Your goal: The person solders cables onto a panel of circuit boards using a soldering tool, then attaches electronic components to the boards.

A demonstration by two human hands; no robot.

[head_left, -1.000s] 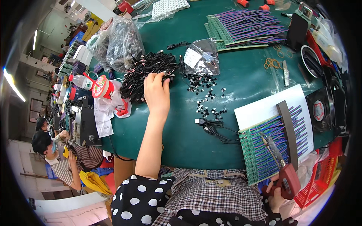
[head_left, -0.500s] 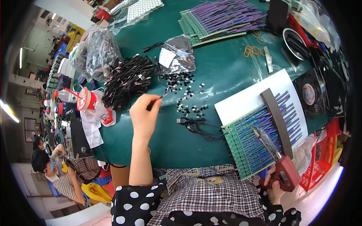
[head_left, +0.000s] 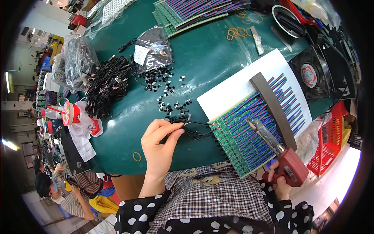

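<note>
While a flat green board [head_left: 228, 147] lies on the smooth table [head_left: 210, 54], the left hand [head_left: 159, 146] has fingertips nearly touching by loopy black cable [head_left: 198, 135], pinching I can't tell what, and the right hand [head_left: 282, 189] curls round a red plastic iron [head_left: 291, 167].

A glossy dark green tabletop [head_left: 117, 150] fills the middle of the view, its front edge bent into a curve by the lens. Beneath that edge, toward the left, is a brown panel [head_left: 130, 188]. The room opens out along the left side, where a long row of crowded workbenches [head_left: 46, 87] runs back into the distance. A thick white pillar [head_left: 43, 17] leans through the upper left, beside a pale wall. Two bright ceiling lights [head_left: 8, 145] glow near the left rim. A dark framed panel [head_left: 28, 153], too small to identify, stands farther back. Pale floor [head_left: 344, 167] shows brightly at lower right.
</note>
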